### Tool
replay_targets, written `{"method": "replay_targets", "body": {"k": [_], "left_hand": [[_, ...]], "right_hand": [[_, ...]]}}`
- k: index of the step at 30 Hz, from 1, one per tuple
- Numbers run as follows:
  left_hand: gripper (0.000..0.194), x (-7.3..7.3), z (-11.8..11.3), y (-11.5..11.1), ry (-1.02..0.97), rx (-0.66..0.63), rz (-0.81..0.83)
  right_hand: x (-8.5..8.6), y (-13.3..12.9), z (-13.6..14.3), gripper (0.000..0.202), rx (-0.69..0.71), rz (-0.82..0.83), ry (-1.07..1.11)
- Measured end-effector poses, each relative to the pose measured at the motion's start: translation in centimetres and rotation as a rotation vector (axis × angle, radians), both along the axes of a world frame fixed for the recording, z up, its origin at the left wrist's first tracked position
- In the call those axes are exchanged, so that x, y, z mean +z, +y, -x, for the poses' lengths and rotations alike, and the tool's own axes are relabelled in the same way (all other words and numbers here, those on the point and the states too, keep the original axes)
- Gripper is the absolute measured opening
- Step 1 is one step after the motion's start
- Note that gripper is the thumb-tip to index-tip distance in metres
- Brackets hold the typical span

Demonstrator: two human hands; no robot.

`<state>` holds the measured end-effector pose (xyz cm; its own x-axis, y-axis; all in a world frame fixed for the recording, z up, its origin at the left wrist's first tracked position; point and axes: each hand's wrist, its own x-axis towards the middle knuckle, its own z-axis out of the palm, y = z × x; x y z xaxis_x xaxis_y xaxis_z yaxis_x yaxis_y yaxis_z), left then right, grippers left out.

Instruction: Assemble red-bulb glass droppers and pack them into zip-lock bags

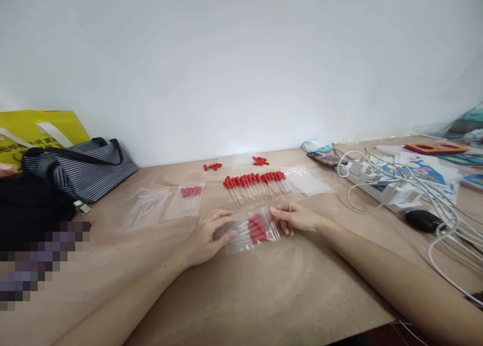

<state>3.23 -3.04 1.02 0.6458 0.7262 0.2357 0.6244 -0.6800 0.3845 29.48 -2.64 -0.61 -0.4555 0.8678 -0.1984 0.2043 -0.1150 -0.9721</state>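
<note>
A clear zip bag lies in front of me, tilted a little, with several droppers inside. Their red bulbs point right and their thin pale tubes point left. My right hand pinches the bag's right end, at the zip strip, between thumb and fingers. At the opposite end, my left hand rests with thumb and fingers apart, the tips touching the bag's edge. Just beyond, a row of loose droppers lies side by side, bulbs away from me. Left of that row is another filled bag.
Flat clear bags lie at left, and more bags right of the row. Loose red bulbs sit near the wall. A power strip with tangled white cables and a black mouse occupy the right; a striped bag stands left.
</note>
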Motion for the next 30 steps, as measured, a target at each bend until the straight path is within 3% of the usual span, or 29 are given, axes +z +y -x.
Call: {"method": "replay_targets", "body": {"k": [4,10,14,16,18,23,26,28,30], "left_hand": [[0.024,0.7,-2.0,2.0,-0.075,0.114,0.137],[0.054,1.3,-3.9,4.2,-0.093,0.167,0.509],[0.038,2.0,-4.2,4.0,0.01,0.061,0.702],[0.031,2.0,-4.1,3.3,-0.077,-0.027,0.747],[0.03,1.8,-3.6,2.5,-0.207,-0.018,0.767],[0.042,1.4,-0.3,2.1,-0.561,0.323,0.789],[0.04,1.9,2.4,4.3,-0.753,0.549,0.638],[0.038,2.2,3.7,6.3,-0.742,0.751,0.548],[0.034,2.4,4.3,8.3,-0.715,0.807,0.508]], "right_hand": [[-0.5,0.0,0.9,0.043,-0.065,-0.005,-0.039],[-1.5,-0.1,1.7,0.05,-0.068,-0.126,0.088],[-1.0,-0.5,2.5,0.047,-0.023,-0.235,0.148],[-0.8,-0.7,2.9,0.045,-0.006,-0.265,0.151],[-0.6,-0.8,3.0,0.046,-0.037,-0.264,0.139],[-0.8,-0.6,2.4,0.045,-0.16,-0.248,0.048],[-1.1,-0.4,2.1,0.043,-0.181,-0.22,0.006],[-1.3,-0.3,2.0,0.041,-0.176,-0.217,-0.008],[-1.5,-0.3,2.0,0.04,-0.158,-0.226,-0.017]]}}
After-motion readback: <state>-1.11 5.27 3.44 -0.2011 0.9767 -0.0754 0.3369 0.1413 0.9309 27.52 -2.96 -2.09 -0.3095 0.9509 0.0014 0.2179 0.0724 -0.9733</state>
